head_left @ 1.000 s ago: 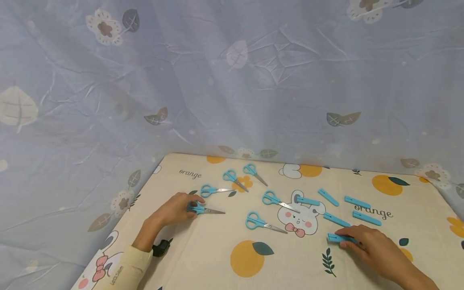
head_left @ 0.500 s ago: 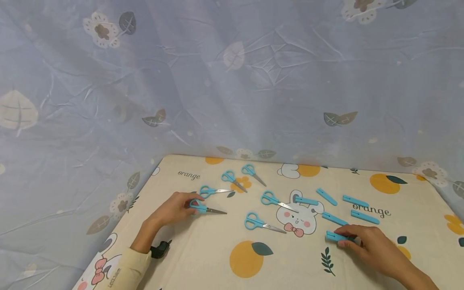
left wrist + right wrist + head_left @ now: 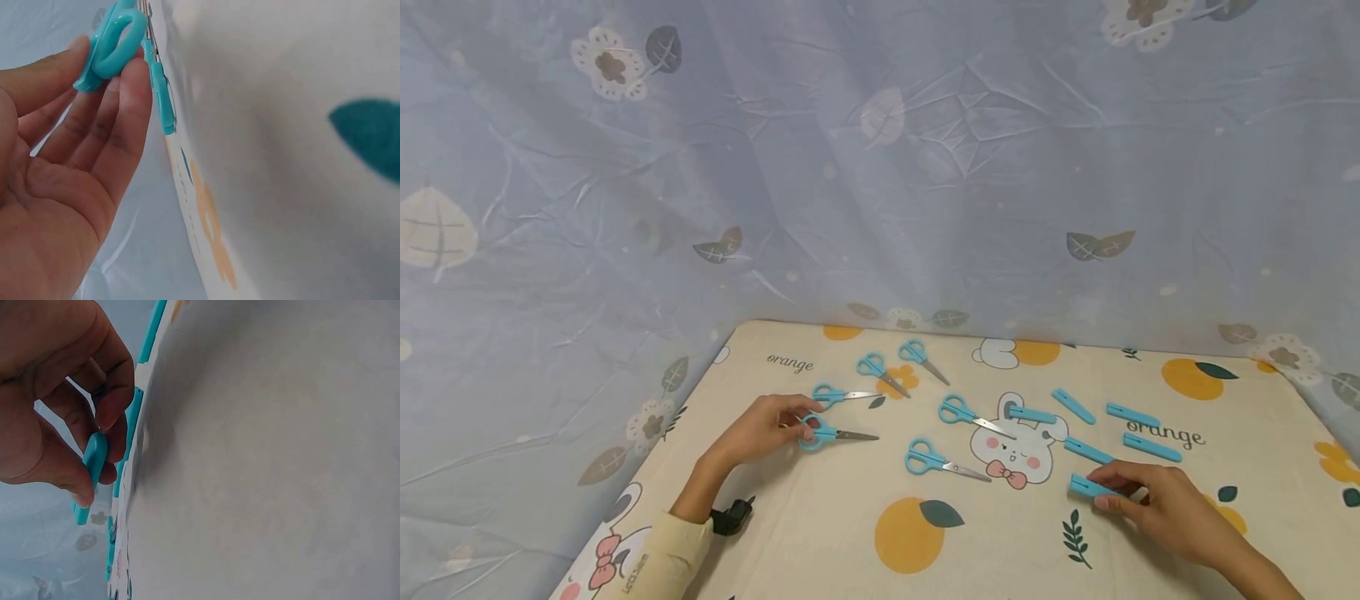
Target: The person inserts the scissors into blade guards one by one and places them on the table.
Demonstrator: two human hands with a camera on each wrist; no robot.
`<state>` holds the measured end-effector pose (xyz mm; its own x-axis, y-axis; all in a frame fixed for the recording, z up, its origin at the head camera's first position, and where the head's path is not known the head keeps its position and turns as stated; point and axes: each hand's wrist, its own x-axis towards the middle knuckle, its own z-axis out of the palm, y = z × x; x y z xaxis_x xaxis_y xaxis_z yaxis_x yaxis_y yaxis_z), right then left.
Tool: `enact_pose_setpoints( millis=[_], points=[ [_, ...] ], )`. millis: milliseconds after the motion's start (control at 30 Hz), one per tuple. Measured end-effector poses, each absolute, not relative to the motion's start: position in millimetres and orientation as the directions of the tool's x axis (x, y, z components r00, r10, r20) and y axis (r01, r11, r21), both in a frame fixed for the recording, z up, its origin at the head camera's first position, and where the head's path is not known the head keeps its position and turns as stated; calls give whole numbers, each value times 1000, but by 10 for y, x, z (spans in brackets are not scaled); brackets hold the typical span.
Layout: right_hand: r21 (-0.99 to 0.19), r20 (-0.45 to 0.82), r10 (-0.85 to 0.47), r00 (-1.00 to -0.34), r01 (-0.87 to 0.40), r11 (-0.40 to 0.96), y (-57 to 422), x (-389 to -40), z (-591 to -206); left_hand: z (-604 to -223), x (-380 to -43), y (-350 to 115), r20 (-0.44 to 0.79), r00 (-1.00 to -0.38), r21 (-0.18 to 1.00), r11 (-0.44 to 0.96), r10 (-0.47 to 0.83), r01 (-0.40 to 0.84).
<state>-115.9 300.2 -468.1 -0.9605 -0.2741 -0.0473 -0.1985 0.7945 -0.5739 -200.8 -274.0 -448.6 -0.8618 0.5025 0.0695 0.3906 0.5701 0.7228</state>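
Note:
My left hand (image 3: 775, 429) pinches the blue handles of a pair of scissors (image 3: 848, 435) at the left of the table, blades pointing right. In the left wrist view the thumb presses one side of the scissors' handle loops (image 3: 125, 47), with fingers on the other side. On the right, my right hand (image 3: 1172, 510) pinches a light blue scissors cover (image 3: 1084, 487) between thumb and fingers, its slotted end facing left. The right wrist view shows the same cover (image 3: 94, 461) raised off the cloth, with the thumb below it and fingertips above.
Several more blue-handled scissors, such as one pair (image 3: 925, 457), lie across the left and middle of the patterned tablecloth (image 3: 820, 533). Several loose blue covers, one of them a cover (image 3: 1152, 447), lie at the right. A draped floral curtain (image 3: 880, 208) stands behind the table.
My left hand has shifted the scissors a little to the right, their blades now reaching further out. The right hand has moved the cover slightly left and up.

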Motion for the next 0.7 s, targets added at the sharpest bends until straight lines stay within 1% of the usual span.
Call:
enact_pose_setpoints(
  millis=[333, 400, 500, 633, 700],
  points=[
    [-623, -65, -242, -968, -150, 768, 2991, -1166, -4693, -4502, -2000, -2675, 79, -894, 702, 612, 442, 365],
    [-644, -82, -218, -973, -115, 756, 2988, -1174, -4693, -4497, -1997, -2663, 69, -898, 702, 618, 435, 353],
    [-707, -136, -179, -974, -31, 707, 2997, -1191, -4685, -4488, -1988, -2645, 47, -904, 711, 622, 424, 328],
    [-801, -219, -186, -958, 68, 594, 3034, -1209, -4672, -4482, -1976, -2631, 24, -906, 724, 617, 423, 307],
    [-828, -256, -191, -948, 113, 550, 3052, -1214, -4671, -4483, -1970, -2627, 15, -903, 733, 609, 429, 302]
  ],
)
